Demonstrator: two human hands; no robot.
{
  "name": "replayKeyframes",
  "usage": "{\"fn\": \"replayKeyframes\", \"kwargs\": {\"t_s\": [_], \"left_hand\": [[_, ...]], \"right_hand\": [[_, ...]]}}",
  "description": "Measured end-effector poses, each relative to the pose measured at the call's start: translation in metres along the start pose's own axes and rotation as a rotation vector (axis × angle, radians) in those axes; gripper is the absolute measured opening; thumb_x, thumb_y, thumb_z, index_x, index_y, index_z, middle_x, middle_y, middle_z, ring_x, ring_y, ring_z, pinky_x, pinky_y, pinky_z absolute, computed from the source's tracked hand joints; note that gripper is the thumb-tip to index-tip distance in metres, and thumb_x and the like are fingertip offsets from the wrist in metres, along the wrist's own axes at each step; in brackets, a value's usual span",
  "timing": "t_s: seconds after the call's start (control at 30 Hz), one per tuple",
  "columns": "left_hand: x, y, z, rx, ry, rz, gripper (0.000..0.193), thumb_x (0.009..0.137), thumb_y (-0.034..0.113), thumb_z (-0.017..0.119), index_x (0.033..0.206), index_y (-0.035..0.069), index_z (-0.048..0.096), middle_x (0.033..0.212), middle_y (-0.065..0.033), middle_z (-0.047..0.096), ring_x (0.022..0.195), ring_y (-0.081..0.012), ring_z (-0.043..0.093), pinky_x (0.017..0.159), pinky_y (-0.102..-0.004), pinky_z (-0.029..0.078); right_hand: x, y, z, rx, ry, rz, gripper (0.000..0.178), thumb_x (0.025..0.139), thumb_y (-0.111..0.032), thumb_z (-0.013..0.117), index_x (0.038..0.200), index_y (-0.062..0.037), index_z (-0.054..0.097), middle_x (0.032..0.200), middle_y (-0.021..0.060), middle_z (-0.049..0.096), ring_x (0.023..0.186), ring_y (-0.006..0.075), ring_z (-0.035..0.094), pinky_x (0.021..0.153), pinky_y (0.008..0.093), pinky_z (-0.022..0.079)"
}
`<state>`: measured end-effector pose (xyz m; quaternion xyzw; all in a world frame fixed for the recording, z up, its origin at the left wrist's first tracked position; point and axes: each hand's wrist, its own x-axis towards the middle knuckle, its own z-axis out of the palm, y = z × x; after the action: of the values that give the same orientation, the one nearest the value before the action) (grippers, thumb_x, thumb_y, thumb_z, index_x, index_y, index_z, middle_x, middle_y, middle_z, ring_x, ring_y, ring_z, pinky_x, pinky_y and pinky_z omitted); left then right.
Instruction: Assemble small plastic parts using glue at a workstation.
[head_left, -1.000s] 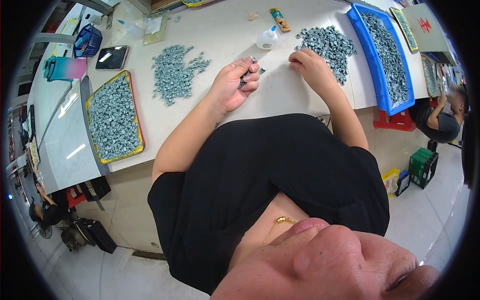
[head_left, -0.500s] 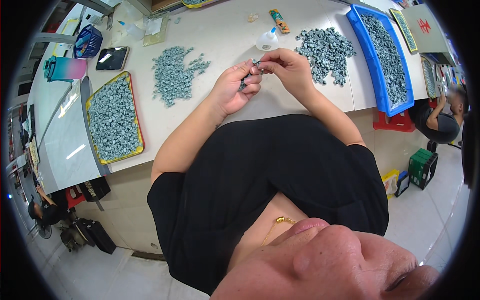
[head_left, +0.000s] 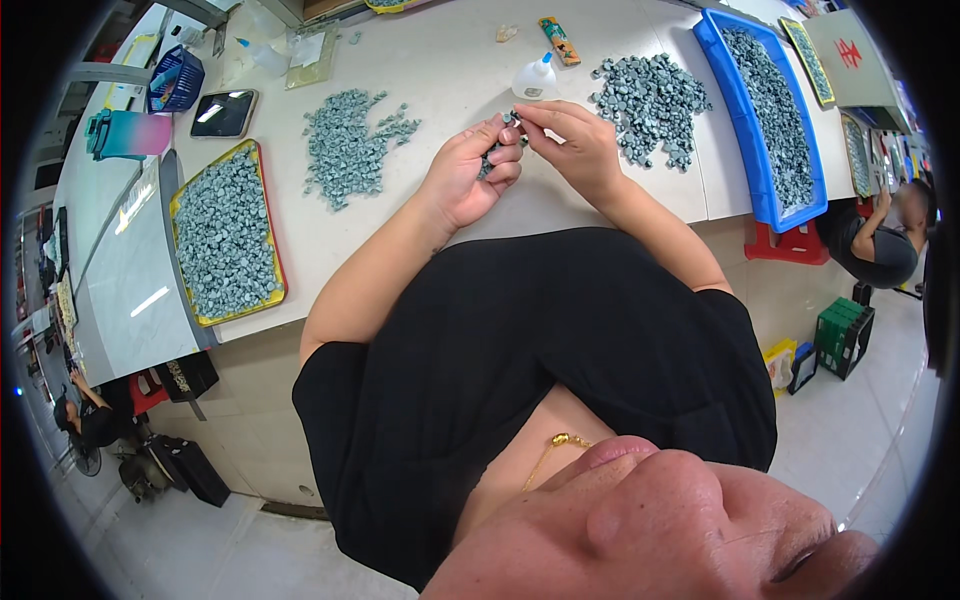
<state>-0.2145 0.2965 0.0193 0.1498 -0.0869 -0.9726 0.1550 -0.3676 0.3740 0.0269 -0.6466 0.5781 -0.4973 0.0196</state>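
Person's left hand (head_left: 472,168) closed: fingers curled around a few dark stones (head_left: 489,162), with thumb and index finger pinching one small stone (head_left: 509,118) at the tips. Right hand (head_left: 575,150) reaches in to meet it, thumb and index fingertips at that same stone; can't tell if they grip it or just touch it.

Just beyond the right hand: white squeeze bottle (head_left: 535,80), blue tip, small grey label too small to read. Farther beyond, an orange-and-green packet (head_left: 559,42), printed, text not legible.

Right of the right hand, a loose dark pile (head_left: 652,105) on the white table (head_left: 460,60); farther right, a long blue bin (head_left: 728,115) full of more stones. Past the bin, a pale box (head_left: 852,58) with one large red character on its face.

Left of the left hand, a paler loose pile (head_left: 348,150). Farther left and nearer the body, a heaped yellow tray (head_left: 203,322) with a red outer edge. Beyond the tray, a phone (head_left: 224,115), screen dark, then a teal-and-pink drink bottle (head_left: 140,136) and a dark blue basket (head_left: 160,98).
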Motion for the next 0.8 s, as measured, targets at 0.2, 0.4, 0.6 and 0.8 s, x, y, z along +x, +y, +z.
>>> {"fn": "replayKeyframes", "kwargs": {"t_s": [0.2, 0.4, 0.6, 0.8], "left_hand": [[0.001, -0.002, 0.0, 0.058, 0.057, 0.069, 0.017, 0.1, 0.02, 0.045, 0.098, 0.003, 0.049, 0.082, 0.0004, 0.046, 0.062, -0.0062, 0.038, 0.049, -0.0188, 0.03], [0.0, -0.004, 0.004, 0.161, 0.062, 0.107, 0.017, 0.099, 0.02, 0.047, 0.095, 0.004, 0.05, 0.082, 0.0009, 0.046, 0.062, -0.0061, 0.037, 0.05, -0.0192, 0.03], [-0.001, -0.006, 0.004, 0.232, 0.067, 0.161, 0.017, 0.098, 0.02, 0.048, 0.093, 0.004, 0.051, 0.081, 0.0003, 0.047, 0.062, -0.0058, 0.037, 0.05, -0.0193, 0.03], [-0.003, -0.01, 0.009, 0.332, 0.102, 0.298, 0.014, 0.096, 0.014, 0.053, 0.087, 0.004, 0.05, 0.078, -0.0021, 0.051, 0.058, -0.0055, 0.037, 0.048, -0.0193, 0.029]], "right_hand": [[0.0, -0.002, 0.0, -0.06, -0.025, -0.067, 0.025, 0.075, -0.001, 0.071, 0.1, -0.0017, 0.068, 0.093, 0.0098, 0.067, 0.076, 0.0211, 0.066, 0.065, 0.0287, 0.056], [0.0, -0.005, 0.0, -0.104, -0.03, -0.152, 0.026, 0.076, -0.002, 0.071, 0.101, -0.0001, 0.065, 0.093, 0.0107, 0.066, 0.077, 0.0235, 0.065, 0.065, 0.0303, 0.056], [0.001, -0.007, -0.001, -0.142, -0.015, -0.192, 0.025, 0.075, -0.002, 0.07, 0.1, 0.0004, 0.065, 0.092, 0.0101, 0.066, 0.077, 0.0235, 0.065, 0.064, 0.0308, 0.055], [0.001, -0.009, 0.001, -0.124, 0.015, -0.183, 0.022, 0.075, -0.001, 0.071, 0.095, -0.0002, 0.065, 0.089, 0.0097, 0.066, 0.074, 0.0226, 0.064, 0.062, 0.0307, 0.054]]}}
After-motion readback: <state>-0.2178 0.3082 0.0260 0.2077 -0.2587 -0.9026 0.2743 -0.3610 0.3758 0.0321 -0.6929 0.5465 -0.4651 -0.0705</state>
